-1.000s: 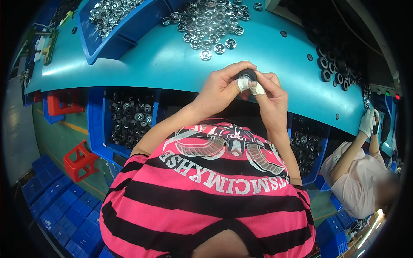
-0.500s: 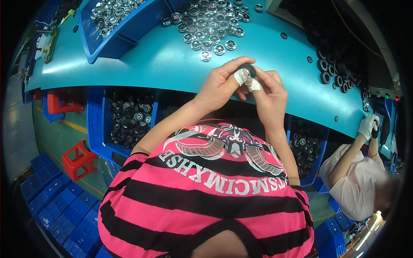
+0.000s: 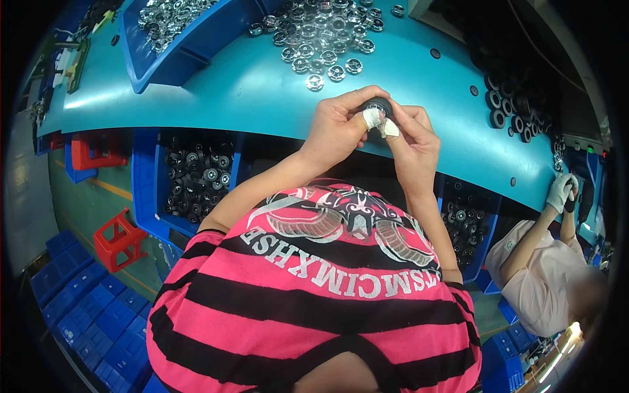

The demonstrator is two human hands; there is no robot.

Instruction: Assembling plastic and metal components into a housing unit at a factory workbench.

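Observation:
Between my two hands, over the near edge of the blue-green table, is a small black tyre (image 3: 376, 104). My left hand (image 3: 337, 128) grips it from the left, index finger over the top and thumb pressed to its lower side. From the right, my right hand (image 3: 414, 137) closes on the same tyre with thumb and fingers. White tape wraps both thumbs. My thumbs cover the tyre's lower part, so I cannot tell if a hub sits inside. Just beyond my hands lie loose shiny chrome wheel hubs (image 3: 315, 82), spread in a pile.
A blue bin (image 3: 171, 71) of chrome hubs stands at the far left. Black tyres (image 3: 498, 119) lie piled on the right. Below the table edge, a blue crate (image 3: 148, 190) holds finished-looking black wheels (image 3: 211, 174). A red stool (image 3: 119, 240) stands left; a gloved co-worker (image 3: 537, 268) works at right.
Both thumbs have shifted slightly against the tyre, and more of its black face shows now. My hands stay in nearly the same place.

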